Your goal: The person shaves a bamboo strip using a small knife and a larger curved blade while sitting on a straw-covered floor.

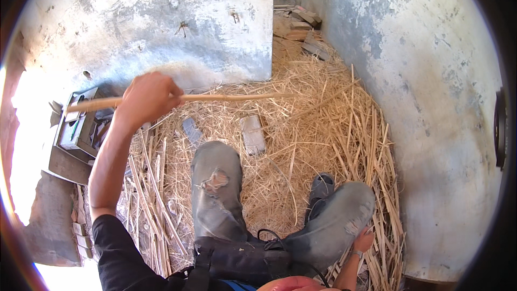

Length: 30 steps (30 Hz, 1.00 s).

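My left hand [146, 97] has its fingers wrapped tight round a long wooden stick [215, 97], held level, reaching rightward from them over the straw [323, 129]. Right hand [363, 240] rests low by my knee, fingers loosely spread, empty. Straw mostly heaped rightward; loose stalks remain below my left fingers.
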Each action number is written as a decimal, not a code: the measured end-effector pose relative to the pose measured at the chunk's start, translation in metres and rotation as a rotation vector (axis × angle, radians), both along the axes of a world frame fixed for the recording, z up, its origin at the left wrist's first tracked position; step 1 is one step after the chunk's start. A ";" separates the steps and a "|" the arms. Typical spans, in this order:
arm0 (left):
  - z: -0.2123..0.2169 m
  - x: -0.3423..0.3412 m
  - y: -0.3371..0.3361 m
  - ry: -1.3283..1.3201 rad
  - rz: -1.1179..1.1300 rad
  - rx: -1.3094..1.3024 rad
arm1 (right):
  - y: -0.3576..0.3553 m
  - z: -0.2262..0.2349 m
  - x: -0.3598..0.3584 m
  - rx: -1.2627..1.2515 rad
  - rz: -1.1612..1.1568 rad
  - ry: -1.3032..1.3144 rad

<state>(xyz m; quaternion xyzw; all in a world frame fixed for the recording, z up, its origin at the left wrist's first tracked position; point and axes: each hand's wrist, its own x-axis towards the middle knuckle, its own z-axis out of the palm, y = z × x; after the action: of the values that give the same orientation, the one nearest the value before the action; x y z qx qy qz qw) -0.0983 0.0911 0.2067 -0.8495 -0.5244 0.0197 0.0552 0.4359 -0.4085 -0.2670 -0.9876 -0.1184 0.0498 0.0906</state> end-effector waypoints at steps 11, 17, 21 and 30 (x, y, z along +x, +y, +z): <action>0.001 0.154 0.073 0.491 -0.261 0.246 | 0.139 0.202 0.035 0.984 0.120 0.062; -0.024 0.133 0.093 -0.676 -0.498 1.351 | 0.214 0.354 -0.007 1.151 0.374 0.108; -0.052 0.133 0.115 -1.348 -0.276 0.416 | 0.255 0.404 -0.061 1.128 0.481 0.663; -0.045 0.184 0.158 -2.092 -0.443 -0.557 | 0.357 0.372 -0.191 1.016 0.473 1.218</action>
<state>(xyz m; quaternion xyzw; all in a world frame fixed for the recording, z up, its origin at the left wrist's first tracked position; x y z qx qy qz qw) 0.0855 0.2494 0.1621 -0.5046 -0.1257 -0.6015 -0.6064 0.2453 -0.0514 0.1051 -0.5755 -0.2613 0.5344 0.5612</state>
